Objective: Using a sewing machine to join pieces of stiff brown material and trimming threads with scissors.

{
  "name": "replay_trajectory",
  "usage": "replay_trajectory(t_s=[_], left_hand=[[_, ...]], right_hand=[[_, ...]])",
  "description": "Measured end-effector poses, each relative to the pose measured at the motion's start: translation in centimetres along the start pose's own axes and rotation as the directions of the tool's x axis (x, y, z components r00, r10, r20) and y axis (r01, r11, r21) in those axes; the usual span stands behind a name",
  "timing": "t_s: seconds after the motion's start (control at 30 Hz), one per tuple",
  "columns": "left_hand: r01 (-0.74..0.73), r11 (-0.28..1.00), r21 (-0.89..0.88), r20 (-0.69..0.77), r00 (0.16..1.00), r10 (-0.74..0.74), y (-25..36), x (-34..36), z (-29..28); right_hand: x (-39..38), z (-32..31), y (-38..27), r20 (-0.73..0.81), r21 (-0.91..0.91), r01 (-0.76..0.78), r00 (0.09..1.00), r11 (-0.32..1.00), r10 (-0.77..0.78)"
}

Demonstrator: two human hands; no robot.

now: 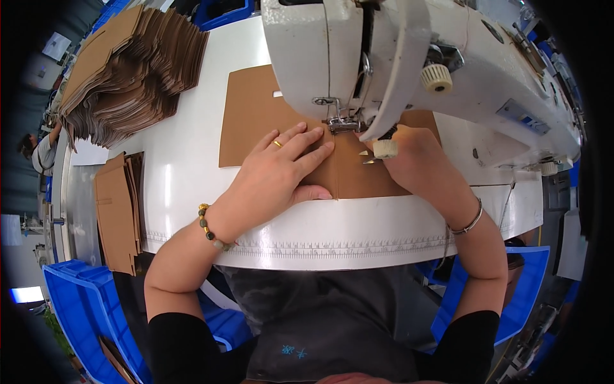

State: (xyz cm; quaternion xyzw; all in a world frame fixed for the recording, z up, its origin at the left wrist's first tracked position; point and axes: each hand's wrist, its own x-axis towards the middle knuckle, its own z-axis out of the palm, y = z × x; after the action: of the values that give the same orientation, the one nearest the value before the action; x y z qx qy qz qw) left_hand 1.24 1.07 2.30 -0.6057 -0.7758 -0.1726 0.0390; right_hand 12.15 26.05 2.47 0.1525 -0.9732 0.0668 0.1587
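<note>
A brown flat panel (pixel 249 115), leather-like, with a small slot in it, lies on the white table under the presser foot (pixel 345 125) of a white sewing machine (pixel 313 57). My left hand (pixel 272 169) rests flat on the panel, fingers spread and pointing to the presser foot. On the other side of the foot, my right hand (pixel 419 160) is curled over the panel. Pointed metal tips of what look like thread snips (pixel 369 159) stick out from its fingers; the handle is hidden in the hand. A seam line runs down the panel between my hands.
A tall bent stack of brown panels (pixel 134 70) stands at the back left, with a smaller pile (pixel 116 214) nearer me. Blue bins (pixel 83 301) flank me low on both sides. A ruler strip (pixel 313 246) follows the table's front edge. Another person (pixel 45 153) is at far left.
</note>
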Motion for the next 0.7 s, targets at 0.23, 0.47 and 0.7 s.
replay_trajectory(t_s=[0.23, 0.47, 0.7], left_hand=[[-0.008, 1.000, 0.010, -0.013, 1.000, 0.008, 0.0, -0.4, 0.0], [-0.015, 0.999, 0.029, -0.017, 1.000, 0.015, 0.1, -0.3, 0.2], [0.064, 0.998, -0.011, 0.105, 0.993, -0.063, 0.1, -0.4, 0.0]], right_hand=[[0.0, -0.6, -0.9, 0.072, 0.062, -0.072, 0.995, 0.995, 0.068], [-0.5, 1.6, -0.8, 0.008, 0.513, -0.132, 0.989, 0.848, 0.149], [-0.6, 1.6, -1.2, 0.197, 0.751, -0.353, 0.926, 0.558, 0.321]])
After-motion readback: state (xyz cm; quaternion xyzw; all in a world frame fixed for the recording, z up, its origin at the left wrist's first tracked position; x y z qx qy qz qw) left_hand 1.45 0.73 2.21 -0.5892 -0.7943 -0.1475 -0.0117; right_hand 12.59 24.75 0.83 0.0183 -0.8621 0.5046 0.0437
